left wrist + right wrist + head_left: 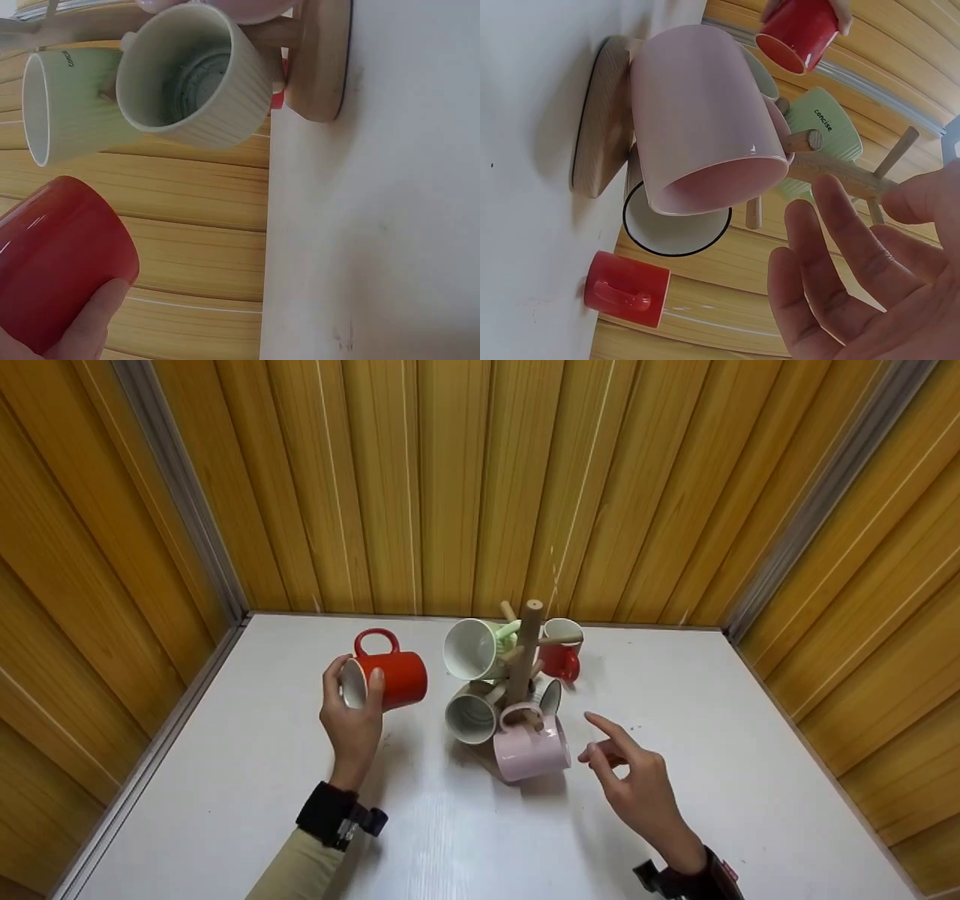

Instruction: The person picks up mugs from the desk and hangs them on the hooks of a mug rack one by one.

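My left hand (354, 727) grips a red mug (401, 679) around its open end, thumb on the near side. The mug lies sideways in the air, its handle pointing up. To its right stands a wooden mug tree (529, 652). On it hang a pale green mug (472, 649), a ribbed off-white mug (471, 716), a pink mug (531, 750) and, behind the pink one, a white mug with a dark rim (676, 225). My right hand (634, 780) is held right of the pink mug, holding nothing, its fingers loosely bent and apart from the mug.
A second red mug (561, 656) stands on the white table (675, 690) behind the tree, at its right. Some upper pegs (896, 152) of the tree carry no mug. Wood-patterned panels (450, 495) wall in the table at the back and sides.
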The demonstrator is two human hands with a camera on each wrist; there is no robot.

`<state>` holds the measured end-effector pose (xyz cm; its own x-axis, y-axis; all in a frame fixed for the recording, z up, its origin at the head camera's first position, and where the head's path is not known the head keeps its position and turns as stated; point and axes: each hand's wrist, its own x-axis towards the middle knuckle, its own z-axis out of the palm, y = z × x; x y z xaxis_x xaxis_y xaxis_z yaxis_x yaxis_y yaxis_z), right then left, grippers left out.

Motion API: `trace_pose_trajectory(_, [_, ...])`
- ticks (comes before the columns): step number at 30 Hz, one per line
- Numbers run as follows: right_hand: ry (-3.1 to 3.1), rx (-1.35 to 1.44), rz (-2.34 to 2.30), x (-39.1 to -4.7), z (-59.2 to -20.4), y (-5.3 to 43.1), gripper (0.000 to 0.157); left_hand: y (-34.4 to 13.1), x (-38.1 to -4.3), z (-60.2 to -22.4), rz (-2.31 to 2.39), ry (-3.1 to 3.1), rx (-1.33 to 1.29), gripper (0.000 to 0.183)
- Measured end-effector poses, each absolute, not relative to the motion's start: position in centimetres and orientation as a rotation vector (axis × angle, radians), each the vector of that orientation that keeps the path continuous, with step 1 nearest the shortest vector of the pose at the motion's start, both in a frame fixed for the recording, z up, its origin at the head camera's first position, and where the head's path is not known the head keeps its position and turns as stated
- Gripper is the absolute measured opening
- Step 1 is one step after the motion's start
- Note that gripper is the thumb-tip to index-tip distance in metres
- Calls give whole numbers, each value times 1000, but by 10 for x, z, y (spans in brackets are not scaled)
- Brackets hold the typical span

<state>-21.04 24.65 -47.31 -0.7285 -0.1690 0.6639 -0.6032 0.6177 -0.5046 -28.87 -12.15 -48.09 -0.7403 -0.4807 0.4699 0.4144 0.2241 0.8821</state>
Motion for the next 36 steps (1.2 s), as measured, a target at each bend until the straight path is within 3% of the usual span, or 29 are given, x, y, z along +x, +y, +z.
trace_pose_trajectory(22, [-2264, 713, 1064, -210, -459, 224, 50, -94, -231, -450, -1770, -1557, -242, 53])
trace_pose_trajectory(36, [-2206, 894, 1160, -216, -441, 192, 51, -64, -212, -443, -1797, -1598, -431, 51])
